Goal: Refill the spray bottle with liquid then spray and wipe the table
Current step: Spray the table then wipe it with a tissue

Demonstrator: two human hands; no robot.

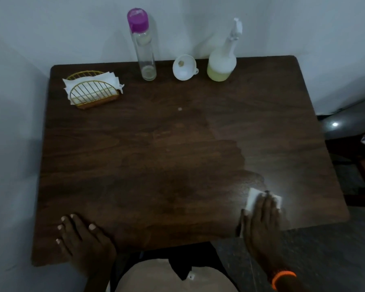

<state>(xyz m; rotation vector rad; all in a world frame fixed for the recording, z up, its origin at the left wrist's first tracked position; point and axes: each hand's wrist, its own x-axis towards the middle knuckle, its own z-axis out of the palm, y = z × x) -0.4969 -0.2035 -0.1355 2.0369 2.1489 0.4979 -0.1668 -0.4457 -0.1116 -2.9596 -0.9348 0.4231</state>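
Most of the task looks done. The spray bottle [222,64] stands far beyond the right hand [261,220], at the table's [135,186] back edge, capped with its nozzle on and holding pale yellowish liquid in its lower part, so the refill seems finished. The funnel [184,67] lies on its side just left of it, and the clear bottle [144,47] with a purple cap stands further left, nearly empty.

The right hand lies flat, fingers spread, pressing a white napkin [254,199] onto the tabletop at the near right corner; it pins the napkin down rather than grips it. A darker, damp-looking patch spreads ahead and to the left of that hand, which suggests spraying has happened and wiping is under way. The lighter area beyond the hand may remain to be wiped.

The left hand [80,239] rests open on the near left edge, holding nothing. The napkin holder [93,90] sits far ahead of it.
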